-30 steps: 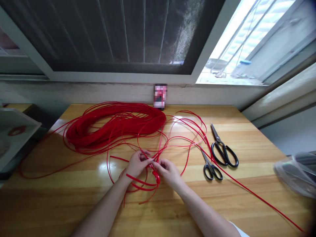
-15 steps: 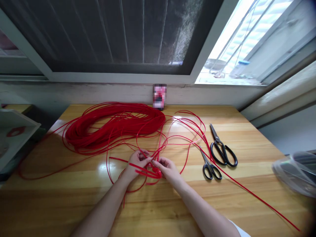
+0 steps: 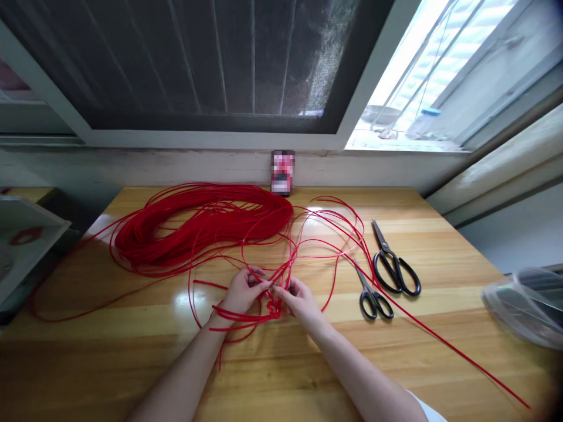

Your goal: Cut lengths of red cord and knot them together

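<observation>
Both hands meet over the near middle of the wooden table. My left hand (image 3: 246, 290) is closed, its thumb and fingers pinching red cord (image 3: 276, 274). Close against it, my right hand (image 3: 298, 298) pinches the same bundle of strands. Just below the fingertips hangs a small red knot (image 3: 274, 308). Loose cord ends (image 3: 240, 318) run from the knot leftward across my left wrist. Beyond the hands lies a large coil of red cord (image 3: 145, 249), with thin loops trailing from it towards my fingers. Exactly how the strands cross between the fingertips is hidden.
Right of my hands lie small black-handled scissors (image 3: 376, 305) and larger scissors (image 3: 398, 275). A long red strand (image 3: 448, 340) runs to the lower right. A phone (image 3: 282, 173) leans on the wall behind the coil. A clear plastic container (image 3: 523, 308) sits at the right edge.
The knot has turned and shifted slightly left. Its loose ends have swung down and left, now lying over my left wrist. My hands stay nearly in place, still pinching.
</observation>
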A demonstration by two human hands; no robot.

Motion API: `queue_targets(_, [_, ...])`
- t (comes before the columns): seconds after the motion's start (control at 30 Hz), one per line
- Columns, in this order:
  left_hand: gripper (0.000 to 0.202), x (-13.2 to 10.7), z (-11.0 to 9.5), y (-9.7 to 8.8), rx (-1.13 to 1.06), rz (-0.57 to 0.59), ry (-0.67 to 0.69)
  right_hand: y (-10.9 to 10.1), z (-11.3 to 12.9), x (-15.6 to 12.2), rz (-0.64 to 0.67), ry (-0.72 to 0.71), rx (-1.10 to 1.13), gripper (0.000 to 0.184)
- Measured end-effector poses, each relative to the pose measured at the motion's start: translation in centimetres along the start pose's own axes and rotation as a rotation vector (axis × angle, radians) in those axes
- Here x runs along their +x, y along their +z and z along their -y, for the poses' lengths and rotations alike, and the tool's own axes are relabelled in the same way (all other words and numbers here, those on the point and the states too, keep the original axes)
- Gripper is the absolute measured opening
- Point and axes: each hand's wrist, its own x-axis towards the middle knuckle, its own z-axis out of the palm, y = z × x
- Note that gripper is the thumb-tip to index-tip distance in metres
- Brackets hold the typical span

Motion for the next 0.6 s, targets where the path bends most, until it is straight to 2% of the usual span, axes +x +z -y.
queue_targets(0.17, [0.039,-0.1,0.0,0.0,0.051,-0.006,0.020,0.0,-0.5,0.1,-0.001,-0.100,-0.095,0.027])
queue_targets(0.37, [0.035,0.0,0.3,-0.2,0.041,0.052,0.033,-0.1,-1.4,0.1,-0.010,-0.210,-0.287,0.024])
queue_targets(0.6, [0.032,0.1,0.7,-0.6,0.072,0.084,0.045,-0.1,-1.7,0.3,-0.048,-0.254,-0.292,0.025])
